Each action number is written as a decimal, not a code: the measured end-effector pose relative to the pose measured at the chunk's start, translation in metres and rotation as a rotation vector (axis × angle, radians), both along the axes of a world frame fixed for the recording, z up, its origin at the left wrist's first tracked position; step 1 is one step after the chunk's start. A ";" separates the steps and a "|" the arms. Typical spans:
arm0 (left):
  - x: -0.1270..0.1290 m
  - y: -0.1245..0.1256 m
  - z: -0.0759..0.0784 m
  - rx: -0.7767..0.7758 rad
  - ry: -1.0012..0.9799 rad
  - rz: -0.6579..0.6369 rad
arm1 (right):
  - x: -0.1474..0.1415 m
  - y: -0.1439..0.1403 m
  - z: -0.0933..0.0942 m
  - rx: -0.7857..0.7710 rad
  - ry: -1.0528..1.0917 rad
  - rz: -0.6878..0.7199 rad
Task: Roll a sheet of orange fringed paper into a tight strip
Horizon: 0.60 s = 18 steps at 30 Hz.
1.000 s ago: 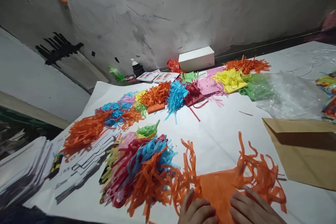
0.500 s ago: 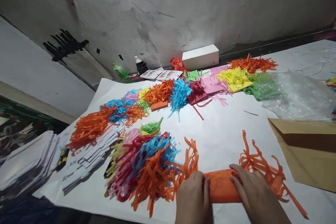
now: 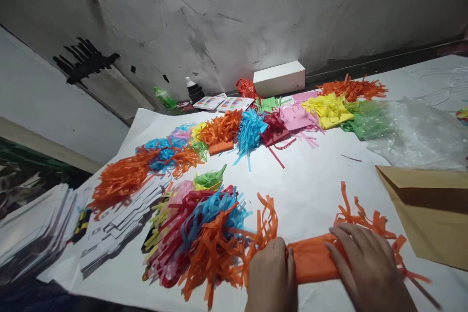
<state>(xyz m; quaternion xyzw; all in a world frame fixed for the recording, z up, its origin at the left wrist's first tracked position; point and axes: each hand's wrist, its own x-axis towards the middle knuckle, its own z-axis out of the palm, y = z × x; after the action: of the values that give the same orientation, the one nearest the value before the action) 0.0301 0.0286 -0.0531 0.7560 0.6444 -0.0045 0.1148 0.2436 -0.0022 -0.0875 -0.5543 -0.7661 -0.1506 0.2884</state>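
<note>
A sheet of orange fringed tissue paper (image 3: 313,259) lies across the near part of the table, its solid middle flat and its cut strips at both ends. My left hand (image 3: 271,273) closes on its left end, fingers bunched, and strips stick out beyond it. On the right end, my right hand (image 3: 369,263) has its thumb on the solid band and its fingers curled over the fringe. Loose strips poke out past these fingers; what is beneath the palm is hidden. Left of my left hand lies a pile of multicoloured tissue tassels (image 3: 197,224), orange ones on top.
A row of coloured fringed paper bundles (image 3: 252,129) runs along the back. At the right are clear plastic wrapping (image 3: 420,131) and a brown envelope (image 3: 431,219). A white box (image 3: 280,79) stands by the wall. White cut paper pieces (image 3: 120,229) lie left.
My right hand has slid a little rightward and gathered over the right fringe, baring more of the orange band. My left hand keeps its hold on the left end.
</note>
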 end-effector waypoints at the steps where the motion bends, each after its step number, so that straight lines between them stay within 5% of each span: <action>1: 0.000 -0.001 -0.004 0.010 -0.002 0.004 | 0.003 -0.003 0.004 0.017 0.001 0.066; 6: 0.000 -0.004 -0.023 0.152 -0.011 -0.021 | -0.003 -0.011 0.005 -0.003 0.019 0.407; 12: -0.018 -0.012 -0.025 0.367 -0.222 -0.066 | -0.010 -0.008 -0.015 0.011 0.077 0.410; 18: -0.014 -0.014 -0.041 0.868 -0.406 -0.388 | -0.008 -0.010 -0.017 0.067 0.114 0.427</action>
<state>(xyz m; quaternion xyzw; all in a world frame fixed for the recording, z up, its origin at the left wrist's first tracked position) 0.0161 0.0142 -0.0942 0.8251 0.3996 0.3891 -0.0898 0.2355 -0.0125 -0.1043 -0.3771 -0.8433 -0.0798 0.3746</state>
